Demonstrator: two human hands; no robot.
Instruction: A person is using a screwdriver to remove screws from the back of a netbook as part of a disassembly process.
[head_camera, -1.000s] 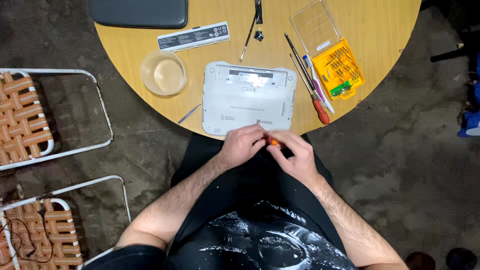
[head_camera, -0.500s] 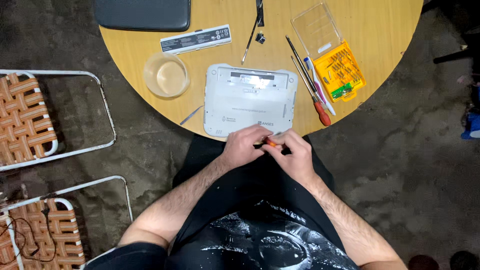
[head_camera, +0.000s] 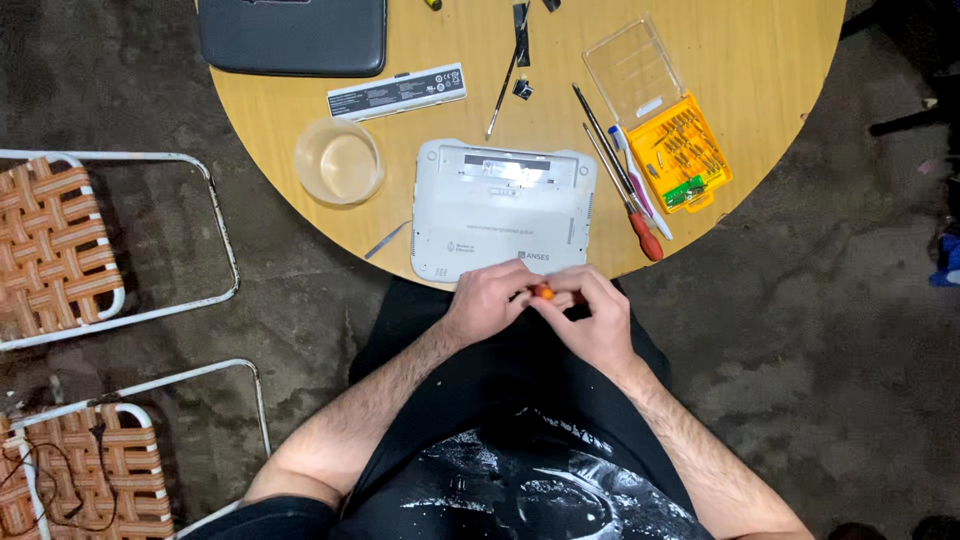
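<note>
We see both hands meeting at the near edge of the round table, just below the white laptop, which lies bottom-up. The left hand and the right hand are curled together around a small orange tool; only a bit of orange shows between the fingers, so we cannot tell its kind. Both hands grasp it, fingertips touching over it, right at the laptop's near edge.

To the right of the laptop lies a red-handled screwdriver with a thin rod and a pen beside it, all slanting the same way. Further right sits a yellow bit case with its clear lid folded open. Left of the laptop stands a clear round bowl, and near the table's edge lies a slim metal pick. Behind the laptop lie a long battery and tweezers; a dark laptop rests at the far left of the table.

On the floor to the left stand two woven chairs
</note>
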